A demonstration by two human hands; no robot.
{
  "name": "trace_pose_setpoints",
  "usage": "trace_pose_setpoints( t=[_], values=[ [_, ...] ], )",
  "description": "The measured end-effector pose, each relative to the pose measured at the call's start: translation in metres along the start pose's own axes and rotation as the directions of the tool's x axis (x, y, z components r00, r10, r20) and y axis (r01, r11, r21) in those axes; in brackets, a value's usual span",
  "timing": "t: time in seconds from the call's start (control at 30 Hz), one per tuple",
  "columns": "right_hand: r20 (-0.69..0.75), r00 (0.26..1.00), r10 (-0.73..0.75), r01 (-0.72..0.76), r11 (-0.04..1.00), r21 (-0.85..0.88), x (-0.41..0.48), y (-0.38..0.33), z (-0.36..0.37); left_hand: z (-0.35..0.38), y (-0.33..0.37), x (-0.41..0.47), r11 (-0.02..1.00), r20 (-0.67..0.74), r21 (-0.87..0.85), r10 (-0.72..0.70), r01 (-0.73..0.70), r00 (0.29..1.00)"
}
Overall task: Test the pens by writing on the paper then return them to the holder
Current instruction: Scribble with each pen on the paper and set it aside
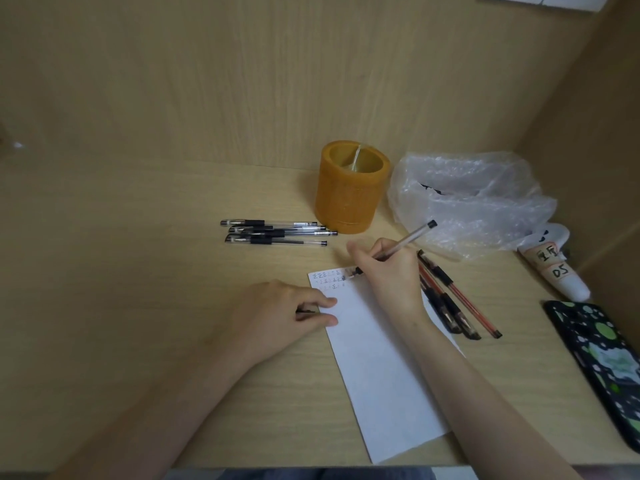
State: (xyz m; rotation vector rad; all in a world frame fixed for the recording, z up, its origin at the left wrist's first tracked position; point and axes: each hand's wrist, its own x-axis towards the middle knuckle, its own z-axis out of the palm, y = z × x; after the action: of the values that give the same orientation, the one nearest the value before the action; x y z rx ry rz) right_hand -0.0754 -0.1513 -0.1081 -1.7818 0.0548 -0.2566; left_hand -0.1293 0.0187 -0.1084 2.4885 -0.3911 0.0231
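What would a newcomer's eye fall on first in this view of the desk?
Most likely the right hand gripping a clear pen, its tip on the top of the white paper mid-desk, while the left hand rests on the paper's left edge. Behind stands the orange holder, with black pens lying to its left and a crumpled plastic bag to its right.

One orange pen holder (349, 199). Left of it: capped black gel pens (273, 233), three or perhaps four, overlapping. Right of it: one clear plastic bag (467, 202), one labelled white tube (561, 271), one phone (595, 368). In front of it: one paper sheet (377, 375), one pen (412, 237) in the right hand (391, 271), one small dark cap (306, 311) in the left hand (284, 310), and at least three red and black pens (446, 306).
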Motion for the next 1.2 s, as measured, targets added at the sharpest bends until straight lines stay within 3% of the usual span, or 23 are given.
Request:
trace_pose_setpoints(
  t=[0.53,1.2],
  values=[
    [-0.025,0.996,-0.086,0.085,0.995,-0.042,-0.0003,0.0069,0.0023,0.0002,-0.0004,0.0007,1.000,0.004,0.010,-0.022,0.022,1.000],
    [-0.021,0.997,-0.075,0.074,0.997,-0.016,-0.0013,0.0063,0.0000,0.0012,-0.0027,0.0007,0.999,0.032,0.017,-0.028,0.027,0.999]
  ],
)
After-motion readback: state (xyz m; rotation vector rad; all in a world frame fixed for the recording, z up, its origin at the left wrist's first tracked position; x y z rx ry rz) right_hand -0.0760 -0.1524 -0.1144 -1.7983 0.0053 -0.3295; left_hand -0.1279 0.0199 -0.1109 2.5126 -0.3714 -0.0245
